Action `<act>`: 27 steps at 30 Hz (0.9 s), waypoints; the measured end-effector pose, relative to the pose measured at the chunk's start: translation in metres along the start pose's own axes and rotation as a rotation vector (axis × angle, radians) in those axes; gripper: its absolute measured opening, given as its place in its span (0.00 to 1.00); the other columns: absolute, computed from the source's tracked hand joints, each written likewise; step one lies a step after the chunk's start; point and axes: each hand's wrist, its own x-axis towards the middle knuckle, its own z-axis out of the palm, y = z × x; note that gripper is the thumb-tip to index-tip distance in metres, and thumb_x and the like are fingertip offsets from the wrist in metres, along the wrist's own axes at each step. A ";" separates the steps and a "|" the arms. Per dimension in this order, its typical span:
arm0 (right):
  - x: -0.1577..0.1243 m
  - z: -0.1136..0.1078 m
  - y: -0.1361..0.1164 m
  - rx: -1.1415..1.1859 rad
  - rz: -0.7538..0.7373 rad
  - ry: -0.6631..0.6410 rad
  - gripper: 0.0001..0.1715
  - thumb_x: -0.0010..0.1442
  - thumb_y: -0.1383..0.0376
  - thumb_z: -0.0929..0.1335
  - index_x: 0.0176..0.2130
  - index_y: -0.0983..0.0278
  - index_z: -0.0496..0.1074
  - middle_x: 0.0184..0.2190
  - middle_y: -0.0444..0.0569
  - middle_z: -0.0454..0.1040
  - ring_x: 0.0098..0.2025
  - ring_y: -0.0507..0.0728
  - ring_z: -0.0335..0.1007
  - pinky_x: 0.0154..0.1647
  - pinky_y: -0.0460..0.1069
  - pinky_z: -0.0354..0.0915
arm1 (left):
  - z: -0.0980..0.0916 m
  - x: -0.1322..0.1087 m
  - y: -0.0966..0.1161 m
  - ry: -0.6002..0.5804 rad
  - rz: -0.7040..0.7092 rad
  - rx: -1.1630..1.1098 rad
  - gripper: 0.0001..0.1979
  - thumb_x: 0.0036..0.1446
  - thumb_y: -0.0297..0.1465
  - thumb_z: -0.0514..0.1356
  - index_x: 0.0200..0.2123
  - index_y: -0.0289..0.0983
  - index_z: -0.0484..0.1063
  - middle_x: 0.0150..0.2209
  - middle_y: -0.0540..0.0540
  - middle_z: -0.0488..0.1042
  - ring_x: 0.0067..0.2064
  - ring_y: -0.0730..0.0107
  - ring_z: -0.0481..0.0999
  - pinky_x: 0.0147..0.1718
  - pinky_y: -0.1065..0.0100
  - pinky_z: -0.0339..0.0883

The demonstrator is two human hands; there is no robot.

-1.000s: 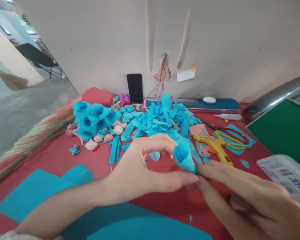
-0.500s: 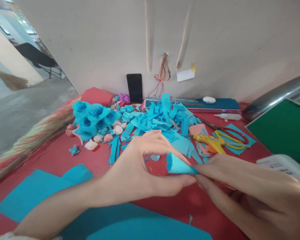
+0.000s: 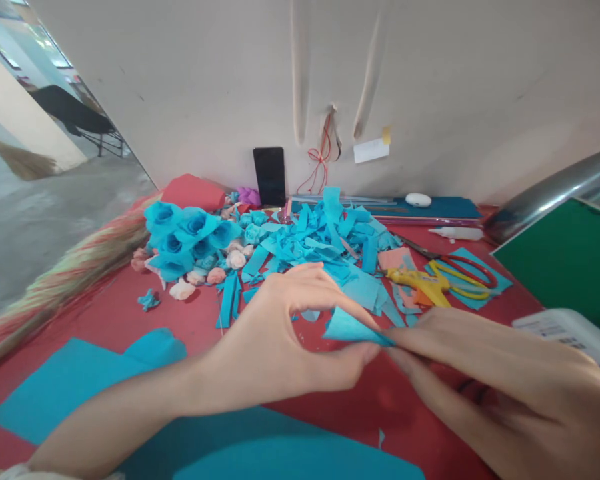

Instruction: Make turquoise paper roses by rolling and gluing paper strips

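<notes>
A small cone of blue crepe paper (image 3: 349,327) lies between my two hands, its wide end to the left and its narrow tip to the right. My left hand (image 3: 300,340) is curved round it, thumb and fingertips pinching near the tip. From the right, my right hand (image 3: 500,380) pinches the tip itself between thumb and fingers. Blue paper sheets (image 3: 280,443) lie beneath my left forearm. Behind the hands is a heap of blue paper scraps (image 3: 310,233).
Finished blue paper flowers (image 3: 193,230) and small pale rosettes (image 3: 182,289) sit at the back left. Yellow-handled scissors (image 3: 420,280) lie at the right, near a glue tube (image 3: 457,233). A phone (image 3: 269,176) leans against the wall. A green board (image 3: 565,267) stands at far right.
The paper cone has turned between my fingers, its open end now less visible and slightly farther left. My left thumb has drawn back a little to the left.
</notes>
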 end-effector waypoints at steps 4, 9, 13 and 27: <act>0.004 0.000 -0.004 -0.022 0.018 -0.016 0.16 0.58 0.68 0.60 0.24 0.60 0.70 0.20 0.42 0.74 0.19 0.49 0.69 0.18 0.41 0.64 | 0.000 -0.001 -0.001 0.004 0.004 0.006 0.03 0.45 0.24 0.62 0.27 0.34 0.76 0.24 0.49 0.75 0.30 0.70 0.71 0.42 0.63 0.64; -0.002 0.003 -0.007 -0.126 0.166 -0.007 0.15 0.59 0.59 0.62 0.25 0.56 0.73 0.18 0.44 0.71 0.21 0.55 0.70 0.18 0.46 0.68 | 0.002 0.003 -0.004 0.033 -0.014 -0.001 0.03 0.45 0.24 0.62 0.26 0.35 0.75 0.23 0.49 0.75 0.29 0.70 0.71 0.42 0.62 0.63; -0.009 0.005 -0.007 -0.116 0.206 0.006 0.16 0.58 0.56 0.62 0.26 0.56 0.75 0.18 0.45 0.71 0.23 0.56 0.71 0.21 0.46 0.69 | 0.004 0.004 -0.007 0.017 -0.008 0.003 0.03 0.44 0.24 0.63 0.27 0.35 0.75 0.24 0.49 0.75 0.29 0.70 0.70 0.43 0.62 0.62; -0.003 0.001 0.006 0.087 0.183 -0.071 0.09 0.57 0.66 0.64 0.27 0.58 0.70 0.25 0.35 0.75 0.24 0.47 0.72 0.25 0.36 0.67 | 0.002 0.003 -0.008 0.028 -0.042 0.005 0.03 0.45 0.24 0.62 0.26 0.34 0.76 0.24 0.50 0.74 0.30 0.72 0.70 0.40 0.65 0.65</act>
